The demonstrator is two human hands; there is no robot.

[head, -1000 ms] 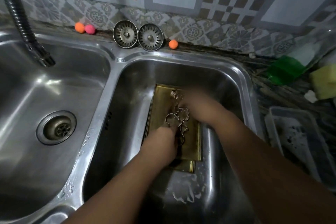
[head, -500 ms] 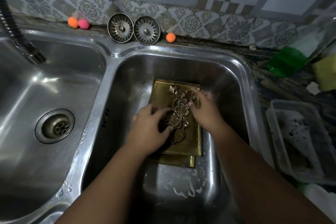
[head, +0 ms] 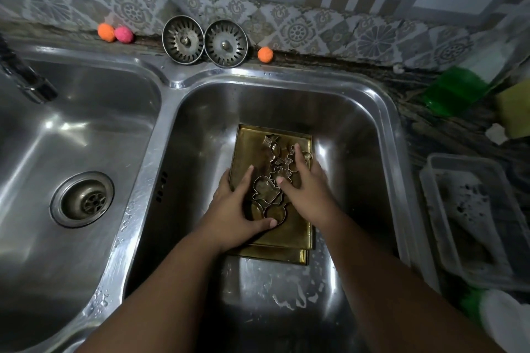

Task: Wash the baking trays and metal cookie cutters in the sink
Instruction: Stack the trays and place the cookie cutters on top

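Spread wide, the left hand (head: 238, 210) and right hand (head: 307, 189) press straight fingers onto the thin silver metal cookie cutters (head: 265, 192), pinching nothing. The cutters lie heaped on two stacked brass-coloured rectangular baking trays (head: 248, 146) on the floor of the right basin of the stainless-steel double sink (head: 286, 77), near a patch of white foam (head: 289, 302). Behind the rim, against the patterned grey tile wall (head: 301, 28), lean two round metal strainer plugs (head: 183, 42) among small balls (head: 106, 32) – two orange, one pink. On the dark mottled counter (head: 430, 129) to the right sits a cloudy clear plastic tub (head: 470, 218).
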